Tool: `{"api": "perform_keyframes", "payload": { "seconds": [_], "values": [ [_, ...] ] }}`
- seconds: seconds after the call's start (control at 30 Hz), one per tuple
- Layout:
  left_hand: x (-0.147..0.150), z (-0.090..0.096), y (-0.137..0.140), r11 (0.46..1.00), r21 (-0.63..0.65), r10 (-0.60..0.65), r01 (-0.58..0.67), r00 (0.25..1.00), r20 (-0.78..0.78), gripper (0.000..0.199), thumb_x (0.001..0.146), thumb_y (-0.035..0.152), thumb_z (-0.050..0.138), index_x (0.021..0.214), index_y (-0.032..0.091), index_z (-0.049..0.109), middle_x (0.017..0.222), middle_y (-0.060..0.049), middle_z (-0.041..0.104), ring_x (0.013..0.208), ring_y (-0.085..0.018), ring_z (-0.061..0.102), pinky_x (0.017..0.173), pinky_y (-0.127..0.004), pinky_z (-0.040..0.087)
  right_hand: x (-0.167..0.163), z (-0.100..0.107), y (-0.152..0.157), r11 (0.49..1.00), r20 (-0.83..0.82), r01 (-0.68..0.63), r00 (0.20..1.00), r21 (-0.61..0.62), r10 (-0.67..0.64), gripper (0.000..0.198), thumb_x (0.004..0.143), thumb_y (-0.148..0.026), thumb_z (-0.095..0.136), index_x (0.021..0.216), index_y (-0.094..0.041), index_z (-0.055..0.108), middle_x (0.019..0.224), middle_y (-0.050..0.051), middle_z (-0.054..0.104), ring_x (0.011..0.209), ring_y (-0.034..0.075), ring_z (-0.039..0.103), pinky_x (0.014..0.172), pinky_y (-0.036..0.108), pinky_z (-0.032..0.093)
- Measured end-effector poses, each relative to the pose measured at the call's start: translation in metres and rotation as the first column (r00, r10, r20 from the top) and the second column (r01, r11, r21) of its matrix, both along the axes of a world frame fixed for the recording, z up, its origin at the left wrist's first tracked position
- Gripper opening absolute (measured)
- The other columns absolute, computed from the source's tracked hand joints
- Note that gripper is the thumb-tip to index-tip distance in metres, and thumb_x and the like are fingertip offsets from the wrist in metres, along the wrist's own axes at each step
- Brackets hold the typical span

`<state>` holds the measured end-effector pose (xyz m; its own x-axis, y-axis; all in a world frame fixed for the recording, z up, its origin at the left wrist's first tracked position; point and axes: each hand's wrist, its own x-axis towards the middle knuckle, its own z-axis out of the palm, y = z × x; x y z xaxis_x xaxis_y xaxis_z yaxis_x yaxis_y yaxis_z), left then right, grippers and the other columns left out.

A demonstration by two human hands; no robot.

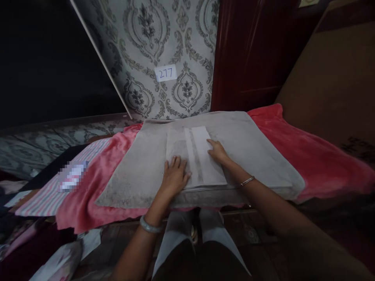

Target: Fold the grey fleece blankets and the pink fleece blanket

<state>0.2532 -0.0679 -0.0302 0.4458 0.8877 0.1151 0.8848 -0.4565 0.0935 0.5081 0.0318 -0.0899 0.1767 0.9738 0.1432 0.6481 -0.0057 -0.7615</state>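
A white sheet [208, 168] lies flat on a large grey cloth [252, 152]. Along the sheet's left side runs a narrow white strip [190, 150], with a greyish band between the two. My left hand [175, 177] rests palm down on the grey cloth, fingers spread, just left of the strip. At the sheet's right edge is my right hand [218, 151], its index finger stretched out and touching the edge. Its other fingers are partly hidden, and I see nothing held in either hand.
Under the grey cloth spreads a pink-red blanket [310, 156]. A striped cloth [38, 199] lies to the left, near a large dark screen [52, 58]. A cardboard box [336, 78] stands at the right. Behind are a patterned wall [146, 43] and a dark red door [249, 50].
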Motion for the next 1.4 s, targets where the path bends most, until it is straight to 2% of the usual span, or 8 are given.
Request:
{"api": "perform_keyframes", "payload": {
  "seconds": [0.2, 0.4, 0.63, 0.87, 1.03, 1.17, 1.23, 1.4],
  "values": [
    [0.0, -0.027, -0.008, 1.0, 0.008, 0.031, -0.031, 0.997, -0.075, 0.06, 0.101, 0.04, 0.04, 0.156, 0.015, 0.038, 0.166, -0.018, 0.026, 0.155, -0.032, 0.021, 0.122, -0.063, 0.02, -0.015, 0.006, -0.02, 1.0, 0.147, 0.009, 0.989, 0.009, -0.01, 0.06, 0.084, -0.009, 0.054, 0.144, -0.015, 0.056, 0.139, 0.016, 0.055, 0.128, 0.031, 0.052, 0.116, 0.04, 0.035],
    [-0.001, -0.024, -0.007, 1.0, 0.002, 0.03, -0.029, 0.997, -0.069, 0.059, 0.102, 0.04, 0.038, 0.156, 0.015, 0.037, 0.166, -0.017, 0.026, 0.156, -0.031, 0.02, 0.122, -0.063, 0.02, -0.036, 0.014, -0.055, 0.998, 0.352, -0.039, 0.936, 0.053, 0.018, 0.065, 0.091, -0.024, 0.058, 0.155, -0.023, 0.042, 0.168, 0.015, 0.021, 0.147, 0.042, 0.026, 0.116, 0.059, 0.029],
    [-0.002, -0.027, -0.005, 1.0, 0.011, 0.017, -0.016, 0.995, -0.094, 0.061, 0.103, 0.045, 0.035, 0.158, 0.018, 0.036, 0.167, -0.016, 0.024, 0.156, -0.03, 0.019, 0.122, -0.062, 0.022, -0.039, -0.003, -0.082, 0.996, 0.559, -0.043, 0.825, -0.079, 0.08, 0.059, 0.103, -0.043, 0.039, 0.159, -0.027, 0.035, 0.168, 0.011, 0.023, 0.152, 0.035, 0.022, 0.12, 0.054, 0.024],
    [-0.002, -0.027, -0.005, 0.999, 0.0, 0.043, -0.043, 0.992, -0.119, 0.062, 0.103, 0.046, 0.033, 0.159, 0.02, 0.034, 0.168, -0.013, 0.024, 0.156, -0.029, 0.019, 0.124, -0.059, 0.021, -0.043, 0.01, -0.088, 0.991, 0.631, -0.019, 0.77, -0.13, 0.097, 0.06, 0.105, -0.043, 0.033, 0.162, -0.024, 0.029, 0.169, 0.012, 0.018, 0.154, 0.032, 0.021, 0.121, 0.049, 0.025],
    [-0.01, -0.008, 0.0, 0.997, -0.077, -0.002, -0.006, 0.995, -0.103, 0.056, 0.101, 0.044, 0.041, 0.152, 0.021, 0.045, 0.164, -0.014, 0.034, 0.153, -0.03, 0.028, 0.121, -0.057, 0.029, -0.05, 0.021, -0.09, 0.989, 0.636, -0.018, 0.765, -0.145, 0.107, 0.059, 0.104, -0.044, 0.036, 0.159, -0.022, 0.035, 0.167, 0.014, 0.024, 0.155, 0.033, 0.017, 0.12, 0.058, 0.021],
    [-0.006, 0.017, 0.024, 0.999, -0.036, -0.035, 0.033, 0.999, -0.035, 0.044, 0.103, 0.03, 0.031, 0.133, 0.02, 0.062, 0.145, -0.013, 0.059, 0.137, -0.026, 0.052, 0.113, -0.049, 0.04, -0.06, 0.023, -0.098, 0.975, 0.616, -0.204, 0.758, -0.085, 0.213, 0.065, 0.102, -0.05, 0.042, 0.159, -0.02, 0.035, 0.167, 0.014, 0.022, 0.156, 0.031, 0.013, 0.123, 0.056, 0.017],
    [0.005, 0.022, 0.046, 0.997, -0.027, -0.071, 0.07, 0.997, -0.029, 0.047, 0.102, 0.027, 0.03, 0.142, 0.017, 0.054, 0.153, -0.014, 0.052, 0.143, -0.025, 0.045, 0.119, -0.048, 0.034, -0.066, 0.019, -0.104, 0.958, 0.587, -0.269, 0.761, -0.102, 0.276, 0.067, 0.101, -0.05, 0.043, 0.16, -0.021, 0.032, 0.168, 0.013, 0.019, 0.156, 0.03, 0.013, 0.124, 0.054, 0.017],
    [0.037, 0.011, 0.121, 0.949, -0.236, -0.246, 0.209, 0.959, -0.142, 0.063, 0.102, 0.043, 0.034, 0.16, 0.019, 0.028, 0.169, -0.012, 0.02, 0.157, -0.027, 0.016, 0.126, -0.055, 0.014, -0.071, 0.015, -0.11, 0.946, 0.511, -0.291, 0.797, -0.144, 0.323, 0.068, 0.101, -0.047, 0.045, 0.161, -0.021, 0.029, 0.168, 0.012, 0.012, 0.156, 0.028, 0.007, 0.125, 0.053, 0.012]
  ]
}}
